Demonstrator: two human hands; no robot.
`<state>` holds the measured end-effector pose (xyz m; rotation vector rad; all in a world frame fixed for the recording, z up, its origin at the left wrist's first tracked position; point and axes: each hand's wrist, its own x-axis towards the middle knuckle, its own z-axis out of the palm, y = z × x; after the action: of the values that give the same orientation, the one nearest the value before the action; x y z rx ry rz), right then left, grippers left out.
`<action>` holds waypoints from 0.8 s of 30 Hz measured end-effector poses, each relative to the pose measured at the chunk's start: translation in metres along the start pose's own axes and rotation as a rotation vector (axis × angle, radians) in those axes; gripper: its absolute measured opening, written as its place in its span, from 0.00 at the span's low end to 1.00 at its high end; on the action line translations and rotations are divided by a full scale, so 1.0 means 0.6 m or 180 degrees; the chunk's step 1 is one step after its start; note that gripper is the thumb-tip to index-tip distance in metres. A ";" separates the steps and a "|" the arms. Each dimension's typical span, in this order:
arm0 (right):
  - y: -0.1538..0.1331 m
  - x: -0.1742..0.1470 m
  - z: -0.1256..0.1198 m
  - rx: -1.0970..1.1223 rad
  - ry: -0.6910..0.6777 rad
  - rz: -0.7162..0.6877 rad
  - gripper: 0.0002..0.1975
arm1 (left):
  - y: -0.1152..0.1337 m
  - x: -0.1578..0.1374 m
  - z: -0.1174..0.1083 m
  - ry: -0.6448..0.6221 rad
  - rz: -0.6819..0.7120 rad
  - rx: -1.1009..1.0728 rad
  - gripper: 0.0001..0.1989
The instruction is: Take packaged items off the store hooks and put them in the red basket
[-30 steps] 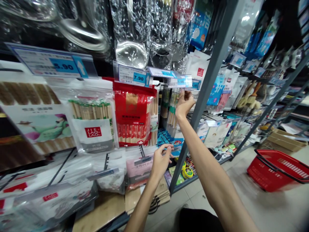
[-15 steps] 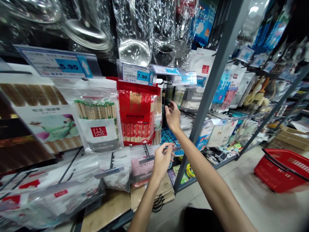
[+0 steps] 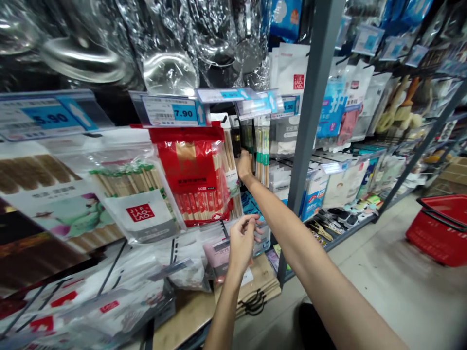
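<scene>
My right hand [image 3: 245, 165] reaches into the gap just right of the red chopstick pack [image 3: 193, 175]. Its fingers are hidden behind packs deeper on the rack, so what they touch does not show. Right of that hand hang slim chopstick packs with green bands [image 3: 262, 150]. Lower down, my left hand [image 3: 241, 243] hovers in front of the rack, fingers loosely curled and nothing visible in them. Just left of it hangs a pink packet [image 3: 219, 255]. A clear pack of green-tipped chopsticks [image 3: 136, 199] hangs left of the red one.
Metal ladles in plastic wrap [image 3: 170, 73] hang above the price tags [image 3: 171, 111]. A grey rack post [image 3: 306, 126] stands right of my right arm. Wooden boards with black hooks [image 3: 259, 287] sit low down. On the floor at right is a red basket [image 3: 438, 233].
My right hand has gone deeper into the rack, beside the red chopstick pack, and its fingers have passed out of sight. My left hand stays loosely curled. The view has shifted slightly.
</scene>
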<state>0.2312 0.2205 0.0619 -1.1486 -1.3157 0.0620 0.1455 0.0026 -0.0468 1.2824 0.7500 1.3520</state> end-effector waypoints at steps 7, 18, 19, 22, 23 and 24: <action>-0.026 -0.038 -0.051 -0.0670 0.0034 -0.0345 0.07 | -0.003 0.001 -0.001 -0.0055 0.0015 0.0084 0.20; -0.052 -0.086 -0.121 -0.0674 0.0132 -0.0256 0.18 | 0.003 -0.015 0.022 -0.0211 0.0019 0.0129 0.21; -0.052 -0.091 -0.125 -0.0597 0.0162 -0.0342 0.19 | 0.004 -0.016 0.021 -0.0219 0.0022 0.0133 0.21; -0.052 -0.104 -0.133 -0.0321 0.0234 -0.0623 0.20 | 0.008 -0.017 0.018 -0.0236 0.0045 0.0129 0.22; -0.051 -0.109 -0.135 -0.0266 0.0259 -0.0659 0.21 | 0.009 -0.018 0.017 -0.0229 0.0058 0.0122 0.22; -0.051 -0.114 -0.137 -0.0230 0.0286 -0.0661 0.21 | 0.010 -0.018 0.015 -0.0215 0.0068 0.0108 0.22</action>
<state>0.2549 0.1129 0.0482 -1.0572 -1.3589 -0.1886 0.1509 -0.0110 -0.0423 1.3595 0.7171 1.3114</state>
